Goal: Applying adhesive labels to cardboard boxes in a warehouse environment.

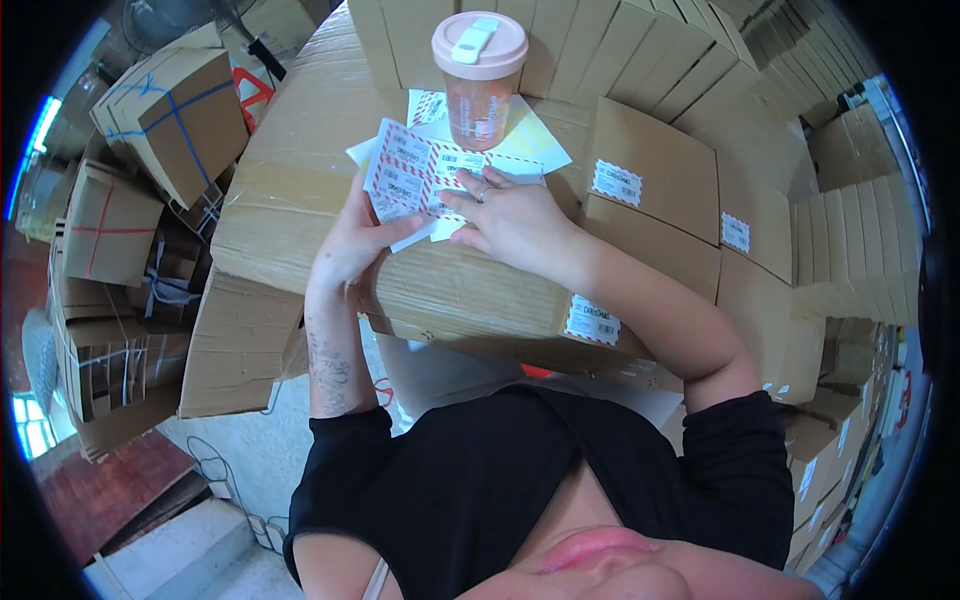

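A sheet of white labels (405, 165) with red-striped edges lies tilted over other papers on a cardboard-covered surface. My left hand (352, 232) grips its left edge, thumb on top and fingers partly hidden. My right hand (515, 220), with a ring on one finger, rests over the sheet's right part with its fingers apart. Just beyond stands a pink-lidded tumbler (478, 95) on a pale yellow paper (535, 140). To the right are flat brown cartons, and a striped label (617, 183) is stuck on one carton (655, 150).
More cartons (850, 240) are stacked along the right, and a row of upright cartons (590, 45) lines the far side. Bundles of tied cardboard (175, 120) pile up at the left. A cable (225, 470) trails over the floor at lower left.
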Action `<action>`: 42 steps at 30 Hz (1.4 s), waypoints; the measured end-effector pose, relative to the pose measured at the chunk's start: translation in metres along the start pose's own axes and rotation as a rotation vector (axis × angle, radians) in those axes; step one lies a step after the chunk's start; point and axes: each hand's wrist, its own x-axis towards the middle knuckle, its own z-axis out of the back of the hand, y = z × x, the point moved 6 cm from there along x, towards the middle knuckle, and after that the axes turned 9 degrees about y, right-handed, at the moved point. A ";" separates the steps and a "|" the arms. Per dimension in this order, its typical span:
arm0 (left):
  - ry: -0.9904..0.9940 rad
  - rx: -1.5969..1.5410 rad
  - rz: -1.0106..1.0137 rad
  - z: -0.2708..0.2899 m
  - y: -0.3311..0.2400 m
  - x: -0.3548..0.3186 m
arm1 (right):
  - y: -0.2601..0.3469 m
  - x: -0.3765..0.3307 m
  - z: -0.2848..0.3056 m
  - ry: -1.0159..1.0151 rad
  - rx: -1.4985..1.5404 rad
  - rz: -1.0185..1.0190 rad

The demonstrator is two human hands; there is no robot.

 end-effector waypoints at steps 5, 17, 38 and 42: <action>-0.038 0.038 0.028 0.005 0.010 0.005 | -0.010 -0.002 -0.001 -0.052 0.019 -0.014; -0.031 -0.113 0.074 0.043 0.001 0.026 | -0.020 -0.006 0.006 -0.019 -0.038 -0.109; -0.014 -0.440 0.183 0.052 0.024 0.048 | -0.008 0.074 0.035 -0.246 0.392 0.015; 0.010 -0.518 0.189 0.052 0.024 0.045 | -0.017 0.090 0.022 -0.418 0.395 -0.012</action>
